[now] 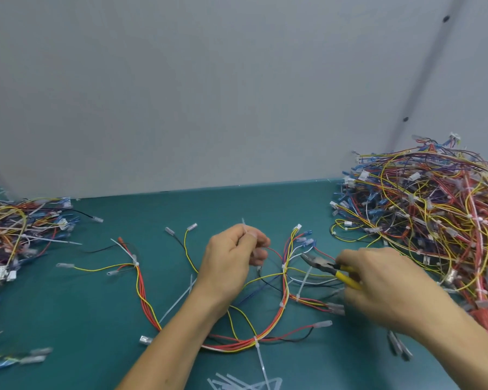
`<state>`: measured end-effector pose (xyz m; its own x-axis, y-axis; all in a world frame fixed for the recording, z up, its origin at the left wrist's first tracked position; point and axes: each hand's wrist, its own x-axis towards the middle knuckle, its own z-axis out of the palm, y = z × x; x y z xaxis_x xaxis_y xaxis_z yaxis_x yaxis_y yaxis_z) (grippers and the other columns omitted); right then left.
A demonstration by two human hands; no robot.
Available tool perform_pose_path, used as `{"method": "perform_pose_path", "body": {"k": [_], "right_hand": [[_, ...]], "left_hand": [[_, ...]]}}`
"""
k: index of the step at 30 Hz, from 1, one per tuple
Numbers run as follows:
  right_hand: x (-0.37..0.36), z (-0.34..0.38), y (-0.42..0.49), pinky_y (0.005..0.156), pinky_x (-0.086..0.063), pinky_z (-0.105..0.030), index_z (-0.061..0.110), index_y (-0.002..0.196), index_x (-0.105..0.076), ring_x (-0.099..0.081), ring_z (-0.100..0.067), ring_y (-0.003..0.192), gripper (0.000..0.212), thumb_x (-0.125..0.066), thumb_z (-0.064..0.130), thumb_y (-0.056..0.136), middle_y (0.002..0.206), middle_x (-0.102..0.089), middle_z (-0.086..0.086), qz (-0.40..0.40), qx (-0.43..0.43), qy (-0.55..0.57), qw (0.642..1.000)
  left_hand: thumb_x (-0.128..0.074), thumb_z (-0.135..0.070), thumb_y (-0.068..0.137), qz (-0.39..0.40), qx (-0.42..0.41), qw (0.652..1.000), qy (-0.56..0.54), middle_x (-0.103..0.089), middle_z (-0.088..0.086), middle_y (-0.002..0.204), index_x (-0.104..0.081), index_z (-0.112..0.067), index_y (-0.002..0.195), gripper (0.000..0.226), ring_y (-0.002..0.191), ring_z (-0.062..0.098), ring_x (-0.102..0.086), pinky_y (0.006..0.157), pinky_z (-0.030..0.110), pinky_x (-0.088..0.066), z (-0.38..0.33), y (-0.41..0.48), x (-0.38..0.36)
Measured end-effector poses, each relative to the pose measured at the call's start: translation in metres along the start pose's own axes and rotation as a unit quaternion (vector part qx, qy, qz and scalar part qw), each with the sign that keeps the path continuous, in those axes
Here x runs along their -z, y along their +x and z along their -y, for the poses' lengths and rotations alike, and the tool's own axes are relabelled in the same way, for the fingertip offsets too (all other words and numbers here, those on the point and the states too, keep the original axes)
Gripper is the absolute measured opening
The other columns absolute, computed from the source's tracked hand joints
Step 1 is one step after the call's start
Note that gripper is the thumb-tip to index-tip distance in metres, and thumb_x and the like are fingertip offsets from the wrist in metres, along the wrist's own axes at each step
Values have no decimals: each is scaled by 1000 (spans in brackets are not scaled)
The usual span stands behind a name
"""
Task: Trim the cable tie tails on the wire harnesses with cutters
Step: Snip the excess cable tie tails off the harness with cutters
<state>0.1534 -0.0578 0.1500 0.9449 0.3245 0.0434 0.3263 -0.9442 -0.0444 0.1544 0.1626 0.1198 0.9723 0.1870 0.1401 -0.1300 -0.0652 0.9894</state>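
Note:
A wire harness (pixel 285 302) of red, yellow and white wires lies spread on the green table, bound by white cable ties. My left hand (pixel 231 260) pinches a cable tie tail (pixel 244 225) that sticks up above its fingers, holding part of the harness. My right hand (pixel 378 280) grips yellow-handled cutters (pixel 326 267), whose dark jaws point left toward the harness, a little right of the left hand. Long uncut tails (pixel 261 361) stick out from other ties near the front.
A large heap of harnesses (pixel 434 215) fills the right side of the table. A smaller heap (pixel 20 229) lies at the left. Cut-off tie tails (pixel 245 382) lie at the front edge. A grey wall stands behind the table (pixel 82 305).

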Motion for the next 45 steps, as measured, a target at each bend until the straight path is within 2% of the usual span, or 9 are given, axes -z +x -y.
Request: {"method": "perform_pose_path", "body": {"k": [2,6,9,11,15,17,21,25,45], "right_hand": [[7,-8,-4,76,-50,-33,31,100,-53,-57,-21,92,21,-47,36,80,88,-54,7,17,18,-4,1000],[3,-14,-17,79,-48,-34,28,94,-52,-54,-16,91,17,-46,38,81,85,-47,10,45,59,-20,997],[-5,-12,-23,79,-47,-33,26,94,-48,-53,-13,94,18,-46,33,77,92,-47,11,65,78,-14,995],[-7,-10,-24,79,-47,-34,26,90,-44,-53,-15,95,15,-45,32,77,91,-44,11,74,85,-11,994],[-13,-7,-24,77,-46,-34,26,89,-40,-52,-18,98,12,-42,30,79,93,-41,10,65,98,-16,993],[-15,-5,-25,74,-44,-33,26,91,-40,-52,-19,98,11,-42,30,81,94,-40,10,59,99,-20,993],[-18,-3,-24,70,-40,-33,26,93,-40,-51,-20,99,11,-41,30,83,98,-40,9,60,94,-42,993],[-20,0,-24,65,-33,-32,26,90,-35,-51,-20,97,8,-41,28,85,92,-34,9,71,89,-58,992],[-25,-2,-22,65,-33,-33,26,88,-30,-54,-24,93,9,-39,28,86,90,-38,8,74,98,-69,990]], "left_hand": [[-44,-15,87,46,6,999,-10,-63,-3,65,-65,-16,80,22,53,14,-51,57,32,-46,-4,-8,-4],[-48,-16,83,126,-10,990,68,-51,-12,59,-68,-24,81,22,51,6,-40,53,22,-34,3,-23,-16],[-59,-22,77,152,-30,982,104,-52,-12,60,-69,-29,77,12,56,8,-45,60,23,-40,8,-26,-23],[-67,-21,72,157,-25,982,101,-52,-10,63,-68,-33,74,12,57,12,-44,62,26,-41,12,-22,-23],[-75,-2,75,172,-14,977,123,-44,-16,55,-70,-29,83,29,49,2,-36,54,13,-33,19,-15,-20],[-77,-4,75,183,-3,975,127,-47,-13,59,-71,-29,83,27,51,3,-40,55,13,-36,20,-13,-20],[-73,-10,81,174,-9,976,131,-65,1,70,-70,-34,66,28,61,4,-54,63,20,-45,21,-10,-22],[-72,-14,82,175,-9,974,141,-59,-11,62,-69,-32,66,24,57,1,-50,61,15,-40,21,-10,-21],[-69,-10,86,195,19,975,102,-53,-15,49,-67,-23,72,19,44,-5,-42,49,8,-32,21,-11,-21]]}}
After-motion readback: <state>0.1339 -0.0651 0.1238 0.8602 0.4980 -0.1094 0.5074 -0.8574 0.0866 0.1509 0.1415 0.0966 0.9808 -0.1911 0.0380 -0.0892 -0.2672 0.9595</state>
